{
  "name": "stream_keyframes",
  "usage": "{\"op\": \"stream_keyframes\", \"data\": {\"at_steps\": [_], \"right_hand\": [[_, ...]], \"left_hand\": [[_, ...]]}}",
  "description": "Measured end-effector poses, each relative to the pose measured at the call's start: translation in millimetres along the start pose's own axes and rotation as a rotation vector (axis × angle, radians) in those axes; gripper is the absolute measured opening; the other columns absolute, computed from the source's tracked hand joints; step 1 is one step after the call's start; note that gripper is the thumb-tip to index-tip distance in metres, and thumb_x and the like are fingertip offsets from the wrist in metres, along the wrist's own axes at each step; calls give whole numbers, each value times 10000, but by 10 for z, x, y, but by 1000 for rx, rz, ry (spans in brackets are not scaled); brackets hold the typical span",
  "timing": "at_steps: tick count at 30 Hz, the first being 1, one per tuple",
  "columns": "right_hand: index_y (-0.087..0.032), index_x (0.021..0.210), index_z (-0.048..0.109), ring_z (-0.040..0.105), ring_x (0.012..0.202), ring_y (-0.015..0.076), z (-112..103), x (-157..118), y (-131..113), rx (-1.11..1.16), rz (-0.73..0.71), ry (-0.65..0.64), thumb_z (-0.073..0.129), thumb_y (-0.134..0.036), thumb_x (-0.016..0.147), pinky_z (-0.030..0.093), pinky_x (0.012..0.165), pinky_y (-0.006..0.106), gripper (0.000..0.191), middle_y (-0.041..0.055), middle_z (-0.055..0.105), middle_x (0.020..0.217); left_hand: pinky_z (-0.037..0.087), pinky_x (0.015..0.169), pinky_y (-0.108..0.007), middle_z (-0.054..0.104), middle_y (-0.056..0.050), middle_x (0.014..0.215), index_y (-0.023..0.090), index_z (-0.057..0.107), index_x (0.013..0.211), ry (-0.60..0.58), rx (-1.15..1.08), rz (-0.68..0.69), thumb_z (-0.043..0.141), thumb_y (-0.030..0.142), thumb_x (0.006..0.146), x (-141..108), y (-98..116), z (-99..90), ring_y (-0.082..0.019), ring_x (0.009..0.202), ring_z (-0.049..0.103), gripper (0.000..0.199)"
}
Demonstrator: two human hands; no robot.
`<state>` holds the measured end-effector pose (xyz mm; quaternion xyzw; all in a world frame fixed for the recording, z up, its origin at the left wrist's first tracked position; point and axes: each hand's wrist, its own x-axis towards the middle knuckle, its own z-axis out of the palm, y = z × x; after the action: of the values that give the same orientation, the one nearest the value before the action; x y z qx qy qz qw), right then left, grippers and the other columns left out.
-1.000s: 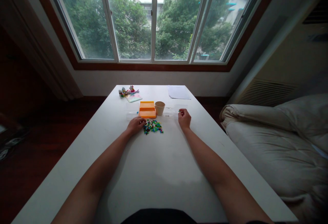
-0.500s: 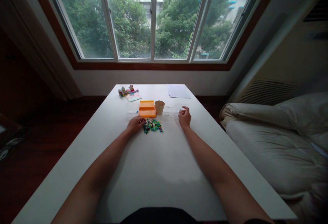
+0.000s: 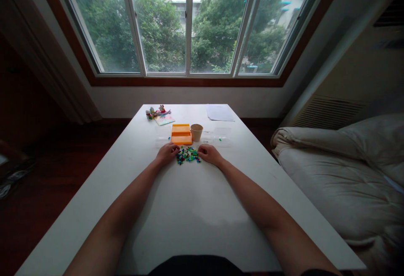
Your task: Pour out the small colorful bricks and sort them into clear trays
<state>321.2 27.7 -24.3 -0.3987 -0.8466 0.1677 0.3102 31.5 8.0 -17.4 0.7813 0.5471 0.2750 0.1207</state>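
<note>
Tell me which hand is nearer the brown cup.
Right hand: just in front of the brown cup, slightly right. Left hand: farther off, left, beside the small pieces.

The broad white tabletop (image 3: 189,208) looks smooth and faintly glossy, with soft pale reflections. On it, the flat orange open case (image 3: 181,134) seems smooth plastic, the round tan cup (image 3: 196,133) matt paper, and the small multicoloured pieces (image 3: 188,155) plastic. The thin white sheets (image 3: 220,112) look like matt paper. The bulky beige sofa cover (image 3: 334,179) is creased cloth with a dull finish.
</note>
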Motion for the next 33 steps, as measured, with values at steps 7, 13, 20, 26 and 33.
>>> {"op": "stream_keyframes", "data": {"at_steps": [7,13,20,26,33], "right_hand": [[-186,838,680,497,725,132,15,21,-40,-12,-62,-65,619,-72,715,363,667,223,178,-11,585,764],[-196,872,719,518,737,135,19,19,-24,15,-69,-62,653,-100,754,375,677,232,166,1,608,792],[-220,917,751,525,756,141,5,20,-17,15,-80,-75,731,-224,821,387,695,246,98,9,614,806],[-218,911,755,529,771,145,21,25,12,5,-80,-86,720,-238,850,388,701,250,73,19,621,828],[-227,946,745,516,758,142,64,23,-19,-21,-52,-56,732,-236,838,374,702,245,109,3,606,797]], "left_hand": [[449,716,-274,675,-43,935,227,756,968,-1,-5,16,584,361,908,2,-26,10,-164,785,604,226],[449,719,-275,674,-42,937,228,760,973,-3,-14,18,578,354,913,5,-26,12,-164,786,603,229],[446,715,-276,669,-44,936,228,764,976,0,-19,21,580,350,907,4,-37,18,-164,786,598,231],[440,704,-277,661,-43,932,227,760,982,7,-20,27,578,344,908,9,-56,33,-165,782,593,229],[463,753,-277,669,-46,960,227,762,1003,-27,-29,23,562,239,886,11,-49,29,-171,820,604,231]]}}
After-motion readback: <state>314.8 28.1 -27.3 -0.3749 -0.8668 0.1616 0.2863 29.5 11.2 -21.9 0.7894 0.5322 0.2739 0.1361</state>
